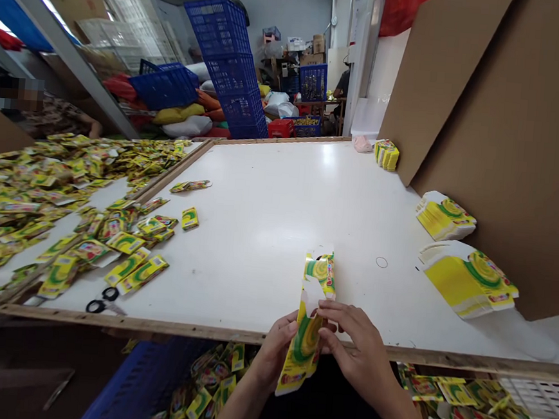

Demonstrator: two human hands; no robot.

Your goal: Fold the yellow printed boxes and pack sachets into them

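Observation:
A yellow and green carton (304, 340) with a white open flap is held upright between my two hands, over the table's front edge. My left hand (276, 345) grips its left side, thumb against the printed face. On the other side my right hand (353, 341) has its fingers and thumb closed on the carton's right edge near the flap. Just behind it, another yellow carton (322, 268) stands on the white table (257, 246), partly hidden by the held one.
Flat carton stacks (472, 279) lie at the right beside cardboard sheets (518, 125). Many packets (69, 180) cover the left side, near black-handled scissors (102, 302). Below the edge are filled crates, one blue (135, 379). Another person (59, 115) sits at far left.

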